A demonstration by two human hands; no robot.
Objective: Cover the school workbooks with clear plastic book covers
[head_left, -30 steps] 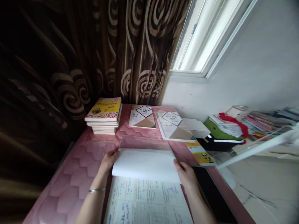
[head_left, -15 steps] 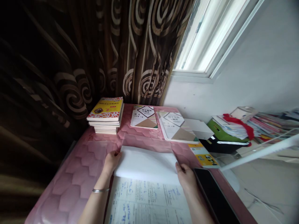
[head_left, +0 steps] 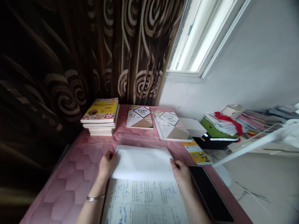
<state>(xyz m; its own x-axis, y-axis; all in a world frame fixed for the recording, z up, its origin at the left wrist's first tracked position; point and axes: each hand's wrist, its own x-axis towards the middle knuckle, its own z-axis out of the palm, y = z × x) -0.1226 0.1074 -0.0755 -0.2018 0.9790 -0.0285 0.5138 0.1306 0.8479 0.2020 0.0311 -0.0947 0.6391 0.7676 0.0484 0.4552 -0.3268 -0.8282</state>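
Observation:
A blank white sheet [head_left: 143, 163] lies across the upper part of a printed page [head_left: 147, 200] with blue handwriting. My left hand [head_left: 107, 163], with a silver bangle at the wrist, pinches the sheet's left edge. On the opposite side, my right hand [head_left: 181, 172] grips the right edge between thumb and curled fingers. Just right of that hand rests a black phone or tablet [head_left: 210, 193], its screen dark. Beyond the sheet are two matching workbooks, a smaller one [head_left: 140, 117] and a nearer one [head_left: 171, 126].
A stack of books [head_left: 100, 112] topped by a yellow cover stands at the back left of the pink padded table [head_left: 67, 180]. A yellow booklet [head_left: 198, 154], a white lamp arm [head_left: 247, 147] and piled papers [head_left: 219, 124] are at the right. A dark curtain hangs behind.
The whole view has shifted, so the objects appear slightly farther left. Both hands keep hold of the white sheet, which looks a little flatter.

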